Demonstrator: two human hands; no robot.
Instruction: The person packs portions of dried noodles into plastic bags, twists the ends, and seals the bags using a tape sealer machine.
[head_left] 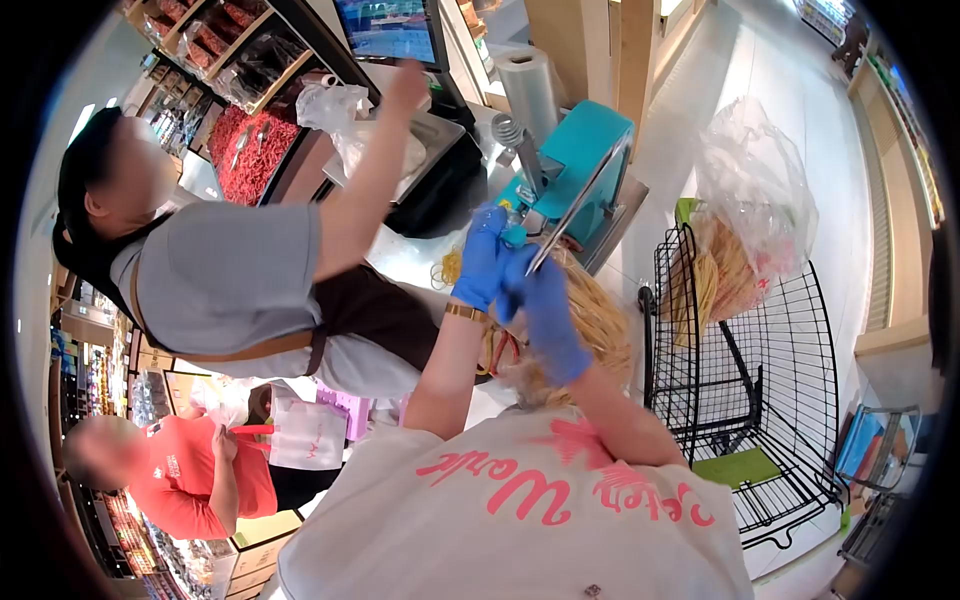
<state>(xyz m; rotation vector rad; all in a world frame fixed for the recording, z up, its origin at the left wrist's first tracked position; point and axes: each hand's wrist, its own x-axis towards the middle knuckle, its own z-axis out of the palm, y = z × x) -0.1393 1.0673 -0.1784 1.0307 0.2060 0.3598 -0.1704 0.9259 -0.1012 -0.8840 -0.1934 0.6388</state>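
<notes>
Both my hands wear blue gloves and meet in front of a teal metal bench device (585, 150) with a spring-like coil and a narrow metal bar. My left hand (482, 262) is closed, its fingertips by a small teal part at the device's near end. Close beside it, my right hand (550, 318) is blurred, its fingers curled in near the bar's lower end. What either hand grips is hidden. Under and behind my right hand lies a bundle of long, pale yellow dried strips (602, 318), with crinkled clear plastic around its near part.
A black wire cart (745, 375) at right holds a clear bag of similar strips (725, 265). On the left, a co-worker in a grey shirt (225, 270) reaches toward a monitor (388, 30). Another person in red (180, 475) stands behind. A plastic roll (527, 85) stands beyond the device.
</notes>
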